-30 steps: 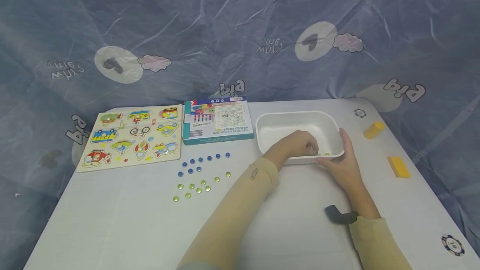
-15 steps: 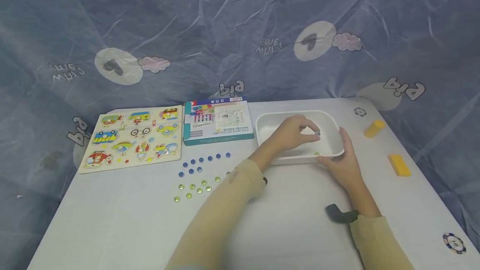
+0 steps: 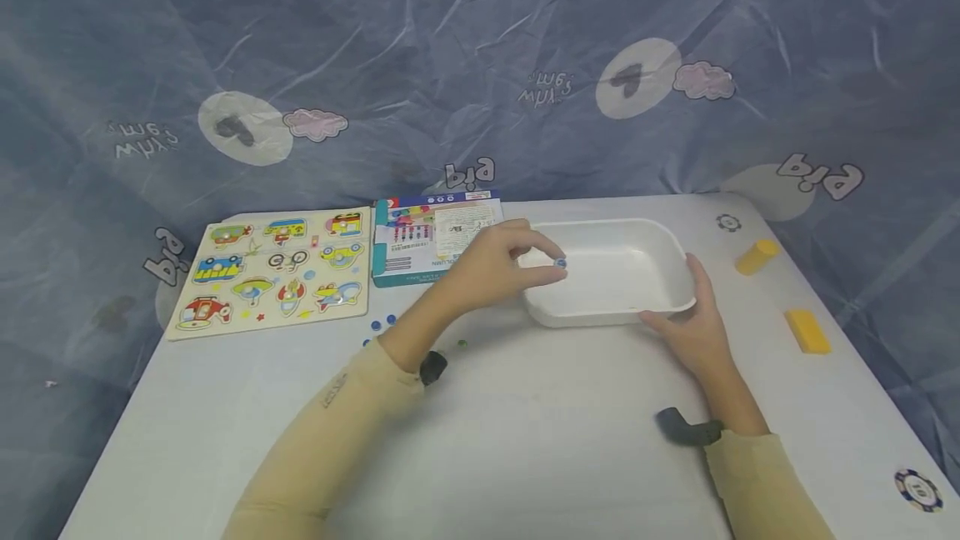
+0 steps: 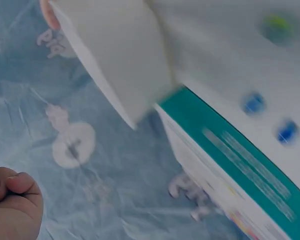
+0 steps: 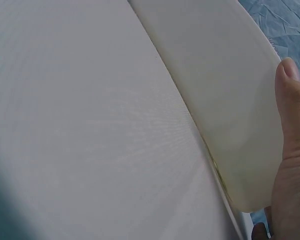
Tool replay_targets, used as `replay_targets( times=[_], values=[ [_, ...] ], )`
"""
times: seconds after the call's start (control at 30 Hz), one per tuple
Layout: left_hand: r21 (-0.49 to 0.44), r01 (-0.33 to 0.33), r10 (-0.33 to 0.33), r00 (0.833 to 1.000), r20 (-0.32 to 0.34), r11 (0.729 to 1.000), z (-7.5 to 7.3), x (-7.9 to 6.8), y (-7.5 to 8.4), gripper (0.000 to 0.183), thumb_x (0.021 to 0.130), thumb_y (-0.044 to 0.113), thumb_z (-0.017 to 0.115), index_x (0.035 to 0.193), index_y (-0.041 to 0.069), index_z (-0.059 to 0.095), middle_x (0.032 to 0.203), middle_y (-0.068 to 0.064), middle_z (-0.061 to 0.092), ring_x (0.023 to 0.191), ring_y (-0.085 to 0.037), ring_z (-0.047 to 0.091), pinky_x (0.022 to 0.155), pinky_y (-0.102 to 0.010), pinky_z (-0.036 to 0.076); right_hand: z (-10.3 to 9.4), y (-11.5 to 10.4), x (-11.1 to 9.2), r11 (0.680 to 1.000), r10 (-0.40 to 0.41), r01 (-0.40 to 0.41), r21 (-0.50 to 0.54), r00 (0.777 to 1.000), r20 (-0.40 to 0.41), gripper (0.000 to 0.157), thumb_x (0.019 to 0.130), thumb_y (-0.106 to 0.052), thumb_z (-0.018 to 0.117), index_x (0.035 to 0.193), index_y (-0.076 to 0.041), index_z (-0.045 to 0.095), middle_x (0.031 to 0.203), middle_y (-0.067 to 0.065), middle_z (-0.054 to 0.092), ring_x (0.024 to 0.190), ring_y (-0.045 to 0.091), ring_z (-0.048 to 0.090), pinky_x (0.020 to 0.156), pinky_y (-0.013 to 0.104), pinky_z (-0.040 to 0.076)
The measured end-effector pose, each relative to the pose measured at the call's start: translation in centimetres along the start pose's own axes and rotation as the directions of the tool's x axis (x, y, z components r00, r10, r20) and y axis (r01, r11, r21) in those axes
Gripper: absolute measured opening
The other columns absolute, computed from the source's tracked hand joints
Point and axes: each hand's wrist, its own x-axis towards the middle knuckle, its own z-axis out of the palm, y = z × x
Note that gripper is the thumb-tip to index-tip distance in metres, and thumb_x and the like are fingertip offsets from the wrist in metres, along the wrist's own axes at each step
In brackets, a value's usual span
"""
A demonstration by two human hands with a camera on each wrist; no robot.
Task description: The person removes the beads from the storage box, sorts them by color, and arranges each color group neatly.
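My left hand (image 3: 491,265) pinches a small blue bead (image 3: 560,263) between thumb and fingertips, above the left end of a white plastic tub (image 3: 592,320). In the left wrist view only curled fingers of that hand (image 4: 15,205) show, and the bead is hidden. My right hand (image 3: 690,336) grips the tub's near right corner, its thumb on the near wall; the right wrist view shows the thumb (image 5: 295,115) along the tub's side (image 5: 215,90). Behind the left wrist lie blue beads (image 3: 377,325) and a green bead (image 3: 462,343), partly covered by the arm.
A teal-edged toy box (image 3: 408,265) stands at the back, left of the tub. Beside it lies a wooden puzzle board (image 3: 277,273) with vehicle pictures. On the right are a yellow cylinder (image 3: 756,257) and a yellow block (image 3: 807,332). A printed cloth (image 3: 420,73) hangs behind the table.
My left hand has come up out of the tub with the blue bead and moved left to the tub's left end. The left forearm now covers most loose beads. The right hand keeps its grip.
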Motion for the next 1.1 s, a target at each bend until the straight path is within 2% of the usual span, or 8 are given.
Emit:
replay_targets(
  times=[0.13, 0.27, 0.37, 0.5, 0.57, 0.67, 0.77, 1.1],
  values=[
    [0.051, 0.113, -0.111, 0.993, -0.033, 0.992, -3.0, -2.8, -2.3, 0.021, 0.078, 0.045, 0.073, 0.096, 0.034, 0.071, 0.083, 0.007, 0.055, 0.085, -0.016, 0.049, 0.072, -0.029, 0.041, -0.1, -0.1, 0.0, 1.000, -0.006, 0.006, 0.007, 1.000, -0.001, 0.115, 0.071, -0.039, 0.081, 0.151, -0.036, -0.001, 0.160, -0.005, 0.008, 0.147, 0.031, 0.010, 0.116, 0.056, 0.008],
    [0.094, 0.235, -0.231, 0.972, -0.047, 0.968, -5.0, -5.5, -5.5, 0.021, 0.077, 0.046, 0.074, 0.095, 0.035, 0.072, 0.089, 0.006, 0.060, 0.084, -0.019, 0.050, 0.071, -0.033, 0.042, -0.3, -0.1, 0.0, 1.000, -0.003, 0.003, 0.012, 1.000, 0.003, 0.114, 0.071, -0.038, 0.081, 0.151, -0.037, -0.001, 0.160, -0.004, 0.008, 0.147, 0.033, 0.011, 0.116, 0.057, 0.008],
    [0.115, 0.312, -0.311, 0.950, -0.029, 0.943, -5.7, -7.3, -7.9, 0.019, 0.077, 0.043, 0.075, 0.093, 0.033, 0.073, 0.100, 0.001, 0.064, 0.095, -0.024, 0.053, 0.077, -0.038, 0.045, -0.3, 0.0, 0.0, 1.000, 0.002, -0.002, 0.018, 1.000, 0.010, 0.115, 0.071, -0.038, 0.082, 0.150, -0.041, -0.002, 0.160, -0.006, 0.007, 0.147, 0.032, 0.010, 0.115, 0.057, 0.008],
    [0.140, 0.416, -0.423, 0.906, 0.025, 0.899, -5.7, -9.2, -10.4, 0.016, 0.077, 0.038, 0.076, 0.091, 0.031, 0.074, 0.119, 0.001, 0.063, 0.120, -0.026, 0.050, 0.098, -0.046, 0.043, -0.4, 0.1, 0.0, 1.000, -0.001, 0.000, 0.022, 1.000, 0.011, 0.115, 0.071, -0.037, 0.082, 0.149, -0.041, -0.002, 0.160, -0.006, 0.007, 0.147, 0.032, 0.010, 0.115, 0.057, 0.009],
    [0.169, 0.448, -0.462, 0.885, 0.050, 0.878, -5.4, -9.8, -11.3, 0.016, 0.077, 0.036, 0.077, 0.091, 0.031, 0.074, 0.118, 0.003, 0.062, 0.117, -0.023, 0.051, 0.098, -0.045, 0.043, -0.3, 0.1, 0.0, 1.000, 0.001, -0.001, 0.020, 1.000, 0.009, 0.115, 0.071, -0.037, 0.082, 0.150, -0.040, -0.002, 0.160, -0.006, 0.007, 0.147, 0.032, 0.011, 0.115, 0.057, 0.009],
    [0.217, 0.457, -0.482, 0.872, 0.081, 0.863, -5.0, -10.2, -12.2, 0.016, 0.077, 0.033, 0.077, 0.092, 0.029, 0.074, 0.102, 0.006, 0.063, 0.101, -0.019, 0.052, 0.089, -0.040, 0.044, -0.3, 0.1, 0.0, 1.000, 0.001, -0.001, 0.015, 1.000, 0.006, 0.115, 0.071, -0.038, 0.082, 0.150, -0.039, -0.002, 0.160, -0.005, 0.007, 0.147, 0.033, 0.011, 0.115, 0.058, 0.009],
    [0.269, 0.452, -0.489, 0.867, 0.091, 0.851, -4.5, -10.3, -12.5, 0.016, 0.075, 0.034, 0.078, 0.090, 0.031, 0.074, 0.096, 0.008, 0.061, 0.095, -0.014, 0.052, 0.085, -0.034, 0.044, -0.2, 0.2, 0.0, 1.000, -0.002, 0.002, 0.011, 1.000, 0.002, 0.114, 0.072, -0.038, 0.081, 0.150, -0.039, -0.002, 0.160, -0.005, 0.006, 0.147, 0.033, 0.010, 0.115, 0.058, 0.009],
    [0.344, 0.438, -0.495, 0.864, 0.094, 0.830, -3.7, -10.4, -13.0, 0.015, 0.072, 0.032, 0.080, 0.085, 0.031, 0.074, 0.095, 0.008, 0.062, 0.089, -0.012, 0.052, 0.081, -0.030, 0.044, 0.0, 0.2, 0.0, 1.000, -0.014, 0.014, 0.026, 1.000, 0.009, 0.115, 0.071, -0.036, 0.082, 0.149, -0.042, -0.002, 0.160, -0.009, 0.007, 0.147, 0.030, 0.010, 0.116, 0.056, 0.009]
  ],
)
